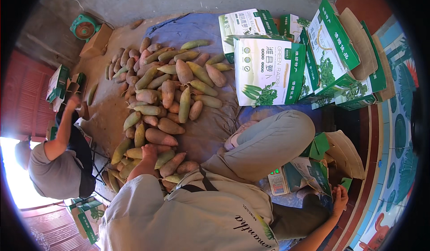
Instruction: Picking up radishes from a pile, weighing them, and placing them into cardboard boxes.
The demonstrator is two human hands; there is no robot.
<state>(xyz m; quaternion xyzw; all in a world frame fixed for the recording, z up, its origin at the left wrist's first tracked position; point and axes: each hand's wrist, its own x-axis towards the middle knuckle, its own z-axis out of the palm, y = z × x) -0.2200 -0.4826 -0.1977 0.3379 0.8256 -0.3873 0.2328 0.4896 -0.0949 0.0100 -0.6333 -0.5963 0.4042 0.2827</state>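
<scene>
My left hand [149,153] reaches into the pile, its fingers curled down over a green radish [164,149]; the fingertips are partly hidden. Around it lie many more long radishes, green to pinkish brown and dusty with soil, such as this radish [161,137]. On my right side, my right hand [340,199] pinches the edge of an open carton [345,155] with green and brown flaps. Next to that carton sits a scale [278,182] with a lit green display and a keypad. A green shape [265,227] shows by my shirt's hem, partly covered.
Printed white-and-green cartons [271,72] stand grouped ahead on the right. Beneath the pile spreads a blue tarp [179,29]. At left, another person [62,161] sits near more cartons [58,83]. A green fan-like device [85,27] and a brown box [96,40] are by the wall.
</scene>
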